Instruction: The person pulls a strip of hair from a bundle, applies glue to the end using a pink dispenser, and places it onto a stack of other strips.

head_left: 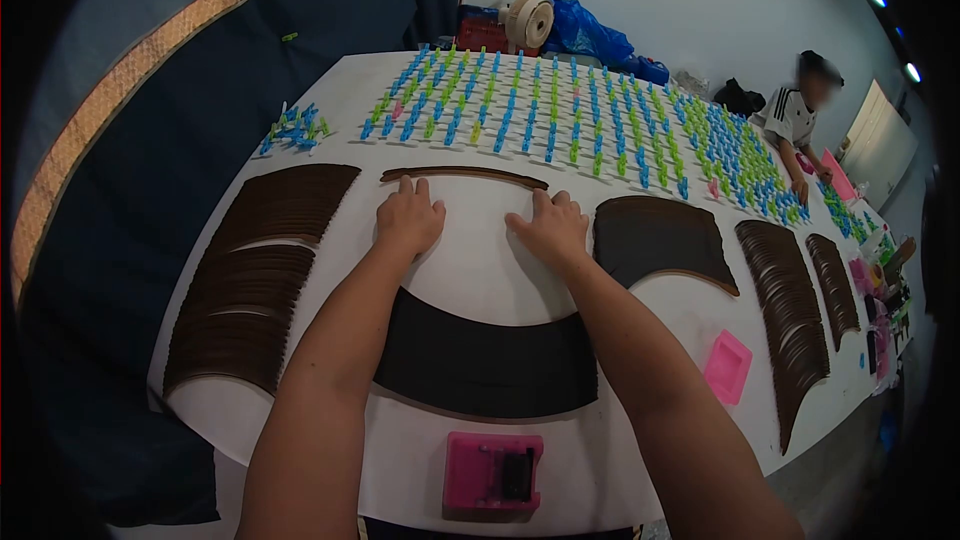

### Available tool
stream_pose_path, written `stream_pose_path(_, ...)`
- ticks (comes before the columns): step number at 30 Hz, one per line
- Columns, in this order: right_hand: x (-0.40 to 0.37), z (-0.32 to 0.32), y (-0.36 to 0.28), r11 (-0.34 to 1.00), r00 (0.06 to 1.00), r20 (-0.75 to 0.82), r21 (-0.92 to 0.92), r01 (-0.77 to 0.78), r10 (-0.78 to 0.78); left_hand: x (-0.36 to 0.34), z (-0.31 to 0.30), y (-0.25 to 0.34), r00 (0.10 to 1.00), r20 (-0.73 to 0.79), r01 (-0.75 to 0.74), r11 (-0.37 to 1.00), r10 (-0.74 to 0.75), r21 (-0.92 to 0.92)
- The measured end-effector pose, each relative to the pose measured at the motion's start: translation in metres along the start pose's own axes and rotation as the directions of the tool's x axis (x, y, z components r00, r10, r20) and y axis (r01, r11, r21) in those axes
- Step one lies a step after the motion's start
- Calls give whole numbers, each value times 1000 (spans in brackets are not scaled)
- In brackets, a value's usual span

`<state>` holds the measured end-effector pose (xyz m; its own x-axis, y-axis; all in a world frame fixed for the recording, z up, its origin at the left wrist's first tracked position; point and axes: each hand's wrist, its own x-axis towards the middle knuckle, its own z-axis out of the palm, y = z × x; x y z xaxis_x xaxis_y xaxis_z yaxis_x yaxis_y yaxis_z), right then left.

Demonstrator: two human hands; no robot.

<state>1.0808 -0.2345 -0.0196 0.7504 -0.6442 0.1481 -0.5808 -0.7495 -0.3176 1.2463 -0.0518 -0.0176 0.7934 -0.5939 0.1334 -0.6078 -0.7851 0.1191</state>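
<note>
A narrow, curved dark-brown strip (465, 173) lies on the white table, perhaps a small stack of such strips. My left hand (410, 217) rests flat near its left end, fingers apart and fingertips at its lower edge. By the right end is my right hand (553, 228), fingers spread, the tips touching or almost touching the strip. Between my forearms lies a wide, curved black sheet-like stack (485, 355). Another dark curved stack (660, 240) sits just right of my right hand. Nearer my body is a pink tray (465, 470) with a small black block in it.
Overlapping brown strips (245, 280) cover the table's left side, with more brown strips (785, 310) at the right. Rows of blue and green clips (520, 105) fill the far side. A pink dish (728, 368) lies right. A person (795, 115) reaches over the far right.
</note>
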Motion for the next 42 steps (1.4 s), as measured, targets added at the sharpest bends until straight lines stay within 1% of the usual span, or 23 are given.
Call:
stream_pose_path(8,-1,-3,0,1000,1000,23,11,-8,7,3,5,-2,1000,-11,-2,999,3,32)
stream_pose_path(10,0,-4,3,1000,999,45,2,19,-19,2,6,-3,1000,-11,-10,999,10,36)
stream_pose_path(11,0,-5,5,1000,999,33,-4,-3,3,3,7,-3,1000,-13,-4,999,5,40)
stream_pose_path(12,0,-9,7,1000,993,116,15,8,-10,3,7,-3,999,-17,-33,999,34,30)
stream_pose_path(13,0,-14,9,999,981,195,35,13,-20,3,8,-4,1000,-12,-15,999,16,34)
stream_pose_path(15,-26,-26,11,985,986,145,163,59,-83,6,12,-5,1000,-26,-9,1000,9,24)
stream_pose_path(17,-65,-40,19,938,960,91,255,234,-264,5,12,-6,1000,-26,-17,1000,17,10)
stream_pose_path(19,-121,-66,29,824,888,25,385,416,-459,6,13,-7,1000,-13,-18,1000,18,10)
stream_pose_path(21,-177,-83,41,696,790,-66,434,573,-609,10,18,-9,999,-23,-48,999,48,8)
stream_pose_path(23,-222,-94,54,703,769,-35,381,601,-638,11,17,-11,999,35,-5,1000,5,2)
stream_pose_path(26,-266,-86,73,723,777,-113,303,620,-619,12,24,-16,999,41,-11,1000,10,20)
stream_pose_path(27,-273,-81,76,724,779,-123,301,620,-615,5,16,-10,999,35,-18,1000,17,25)
stream_pose_path(29,-277,-71,83,720,750,-216,212,661,-625,-16,-11,1,983,182,-25,997,10,79)
stream_pose_path(30,-275,-66,86,715,746,-228,216,665,-625,-30,-22,7,985,174,-23,996,7,90)
stream_pose_path(32,-269,-56,88,728,727,-253,108,677,-638,-57,-36,15,992,120,-34,999,35,-13)
stream_pose_path(33,-267,-53,89,725,724,-261,112,680,-639,-66,-36,11,993,115,-33,999,33,-5)
stream_pose_path(34,-265,-52,89,713,710,-284,110,692,-645,-76,-33,5,993,-18,-117,991,116,-69)
stream_pose_path(35,-265,-51,90,702,696,-305,106,704,-651,-84,-30,2,970,-153,-209,970,190,-123)
stream_pose_path(36,-267,-53,90,701,694,-308,108,705,-651,-96,-37,5,970,-155,-209,971,190,-119)
stream_pose_path(38,-271,-56,90,691,657,-333,25,723,-676,-133,-58,15,936,-279,-299,901,213,-315)
stream_pose_path(39,-272,-56,90,689,656,-335,29,724,-676,-146,-63,16,937,-277,-296,903,211,-312)
stream_pose_path(41,-274,-54,91,706,664,-351,11,708,-660,-170,-70,15,901,-340,-394,834,269,-385)
stream_pose_path(42,-275,-54,92,705,665,-349,18,709,-660,-182,-73,16,904,-335,-389,838,266,-384)
